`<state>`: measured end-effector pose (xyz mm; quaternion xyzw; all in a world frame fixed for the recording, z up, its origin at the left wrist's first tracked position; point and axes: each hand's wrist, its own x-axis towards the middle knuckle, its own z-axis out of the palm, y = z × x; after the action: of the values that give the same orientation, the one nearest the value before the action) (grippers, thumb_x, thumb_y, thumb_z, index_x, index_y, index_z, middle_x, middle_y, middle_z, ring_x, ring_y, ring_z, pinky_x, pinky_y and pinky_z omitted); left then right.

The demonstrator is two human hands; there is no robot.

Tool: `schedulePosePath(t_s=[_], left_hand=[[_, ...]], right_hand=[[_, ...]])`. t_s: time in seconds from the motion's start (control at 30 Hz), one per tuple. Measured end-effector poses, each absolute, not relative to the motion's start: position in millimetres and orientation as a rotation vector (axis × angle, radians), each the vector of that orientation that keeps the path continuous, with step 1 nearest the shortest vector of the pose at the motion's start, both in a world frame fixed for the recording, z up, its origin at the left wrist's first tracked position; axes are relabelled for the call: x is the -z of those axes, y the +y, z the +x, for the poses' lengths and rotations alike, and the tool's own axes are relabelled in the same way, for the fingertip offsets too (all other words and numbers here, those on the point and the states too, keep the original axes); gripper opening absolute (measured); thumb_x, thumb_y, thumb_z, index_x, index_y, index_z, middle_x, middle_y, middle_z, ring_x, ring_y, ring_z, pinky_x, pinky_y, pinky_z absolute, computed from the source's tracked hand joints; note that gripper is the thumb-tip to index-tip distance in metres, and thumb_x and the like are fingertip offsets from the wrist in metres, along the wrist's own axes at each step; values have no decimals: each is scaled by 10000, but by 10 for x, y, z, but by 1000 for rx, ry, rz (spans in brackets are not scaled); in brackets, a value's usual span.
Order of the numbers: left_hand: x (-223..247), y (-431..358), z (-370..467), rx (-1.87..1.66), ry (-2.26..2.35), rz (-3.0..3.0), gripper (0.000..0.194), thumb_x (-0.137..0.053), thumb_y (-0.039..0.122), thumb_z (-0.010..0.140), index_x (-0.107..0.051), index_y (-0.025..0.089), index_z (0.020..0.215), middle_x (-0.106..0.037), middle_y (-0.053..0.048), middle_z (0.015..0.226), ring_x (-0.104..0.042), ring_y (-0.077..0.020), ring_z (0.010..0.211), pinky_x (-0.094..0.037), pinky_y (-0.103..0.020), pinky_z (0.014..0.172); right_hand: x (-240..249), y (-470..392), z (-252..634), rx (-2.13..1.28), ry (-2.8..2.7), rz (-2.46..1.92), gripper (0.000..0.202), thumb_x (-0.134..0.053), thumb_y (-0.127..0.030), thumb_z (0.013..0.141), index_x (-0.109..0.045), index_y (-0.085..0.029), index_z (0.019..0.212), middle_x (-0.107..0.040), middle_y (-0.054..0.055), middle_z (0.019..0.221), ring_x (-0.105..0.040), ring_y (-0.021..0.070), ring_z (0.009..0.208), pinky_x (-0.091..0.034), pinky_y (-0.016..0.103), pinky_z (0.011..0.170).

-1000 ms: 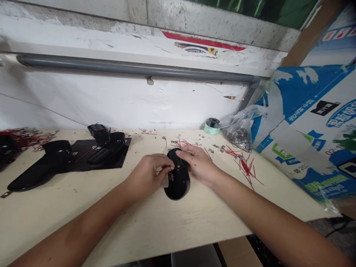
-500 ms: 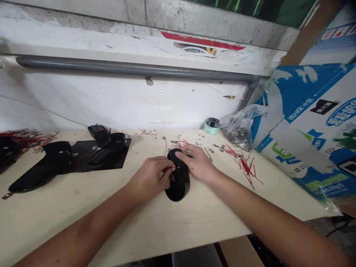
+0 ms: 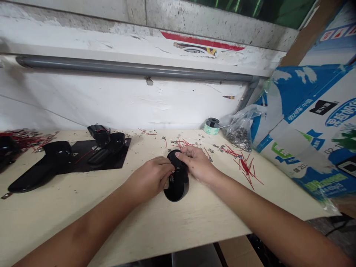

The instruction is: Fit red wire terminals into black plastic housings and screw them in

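Note:
A hollow black plastic shell stands over the table in front of me, its rounded open end toward me. My right hand grips its upper right edge, thumb over the rim and fingers behind. At the shell's left side is my left hand, its fingertips pinched together over the inside. Whatever lies between those fingertips is too small to make out. Small metal parts show inside the shell, partly hidden by my left fingers.
Red wires and small metal clips lie right and behind. A bag of metal parts, a tape roll and a printed carton stand at the right. Black shells and a black sheet lie left.
The shell's near end has shifted very slightly left. My left fingers have closed in a little over the shell's inside; my right hand keeps its grip.

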<state>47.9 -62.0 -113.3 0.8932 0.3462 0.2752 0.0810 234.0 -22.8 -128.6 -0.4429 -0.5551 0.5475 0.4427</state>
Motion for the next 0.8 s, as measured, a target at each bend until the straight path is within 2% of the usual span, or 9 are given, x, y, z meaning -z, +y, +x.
schedulePosePath(t_s=[0.13, 0.17, 0.27, 0.33, 0.4, 0.6, 0.7, 0.8], left_hand=[[1154, -613, 487, -1011, 1167, 2274, 155, -565, 186, 890, -704, 176, 961, -674, -55, 887, -617, -149, 806, -491, -280, 742], [1153, -612, 490, -1057, 1173, 2164, 181, -612, 200, 865, -692, 188, 1027, -664, -48, 898, -615, -148, 822, -496, -280, 756], [1122, -606, 503, -1157, 1094, 1813, 432, -675, 242, 826, -575, 216, 1245, -616, -53, 1035, -611, -157, 918, -520, -302, 825], [1089, -599, 514, -1204, 1063, 1539, 493, -678, 278, 832, -511, 223, 1293, -574, -67, 1150, -621, -162, 946, -533, -314, 829], [1058, -592, 526, -1180, 1013, 1293, 481, -680, 305, 838, -515, 199, 1277, -582, -83, 1166, -645, -167, 914, -539, -312, 802], [1064, -594, 544, -841, 737, 1011, 316, -683, 292, 857, -642, 118, 1119, -681, -91, 936, -658, -136, 768, -545, -264, 728], [1089, -588, 533, -840, 769, 980, 333, -694, 276, 853, -624, 138, 1149, -690, -86, 932, -672, -146, 736, -580, -294, 695], [1094, -572, 515, -890, 815, 933, 365, -675, 263, 861, -582, 138, 1191, -692, -106, 959, -678, -168, 683, -597, -317, 595]], right_hand=[[1295, -187, 2338, -1249, -1395, -1028, 412, -749, -511, 755, -591, -157, 894, -614, 34, 832, -553, 119, 715, -441, 213, 615], [1289, -179, 2337, -1269, -1372, -986, 418, -747, -515, 759, -594, -161, 920, -616, 32, 845, -559, 120, 731, -448, 216, 636], [1240, -179, 2337, -1399, -1253, -886, 456, -759, -520, 749, -583, -176, 992, -613, 22, 848, -563, 118, 718, -451, 217, 630], [1192, -201, 2337, -1457, -1177, -880, 485, -781, -513, 723, -576, -178, 1009, -608, 18, 844, -563, 117, 710, -450, 212, 613], [1149, -230, 2337, -1482, -1145, -894, 487, -789, -509, 711, -574, -176, 994, -590, 9, 818, -553, 108, 694, -441, 198, 590], [1170, -250, 2314, -1477, -1190, -947, 459, -768, -519, 721, -592, -197, 997, -567, 8, 851, -515, 91, 672, -418, 181, 542], [1211, -214, 2313, -1405, -1221, -982, 403, -708, -522, 752, -579, -190, 942, -545, 8, 839, -471, 81, 616, -369, 179, 481], [1210, -177, 2338, -1330, -1227, -992, 276, -618, -422, 766, -536, -189, 888, -538, -4, 842, -408, 60, 530, -383, 197, 470]])
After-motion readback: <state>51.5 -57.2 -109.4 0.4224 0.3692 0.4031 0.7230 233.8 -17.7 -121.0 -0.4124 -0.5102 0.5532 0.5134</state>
